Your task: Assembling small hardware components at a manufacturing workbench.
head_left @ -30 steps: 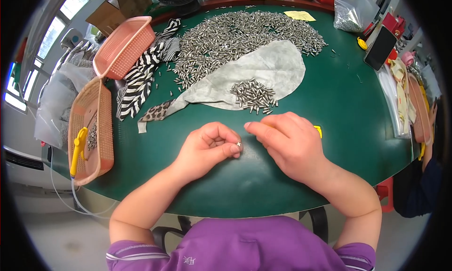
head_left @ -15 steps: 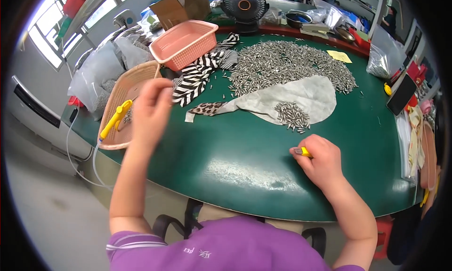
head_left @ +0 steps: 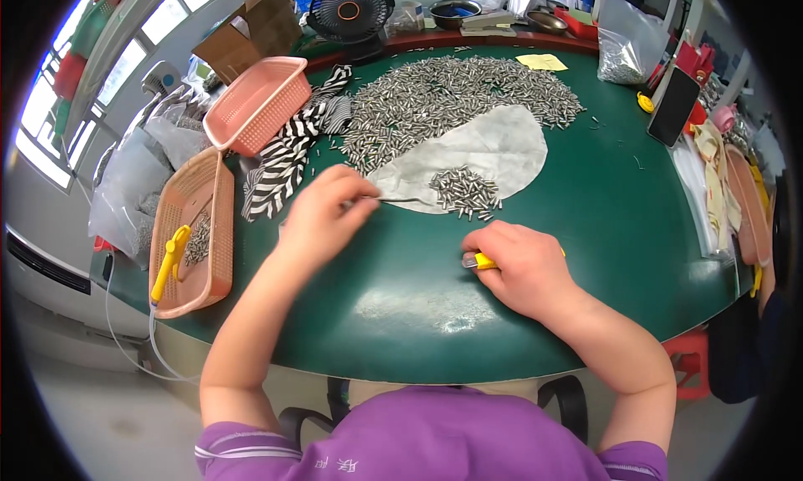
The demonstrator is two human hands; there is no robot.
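Moving the left hand (head_left: pixel 328 213) from the peach basket (head_left: pixel 221 259) toward the grey cloth (head_left: pixel 502 142), curling fingers, with hold unclear; gripping 1 yellow tool (head_left: pixel 485 262) crosswise in the right hand (head_left: pixel 525 268), nearer the small metal-pin pile (head_left: pixel 462 193), just ahead-left.

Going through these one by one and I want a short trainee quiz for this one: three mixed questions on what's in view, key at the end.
1. What is the main colour of the tool held in the right hand?
2. True or false: the right hand is nearer the zebra-patterned cloth than the left hand is.
3. The small heap of metal pieces lies mostly on:
A) the zebra-patterned cloth
B) the pale grey cloth
C) neither cloth

Key: 1. Yellow. 2. False; the left hand is the nearer one. 3. B.
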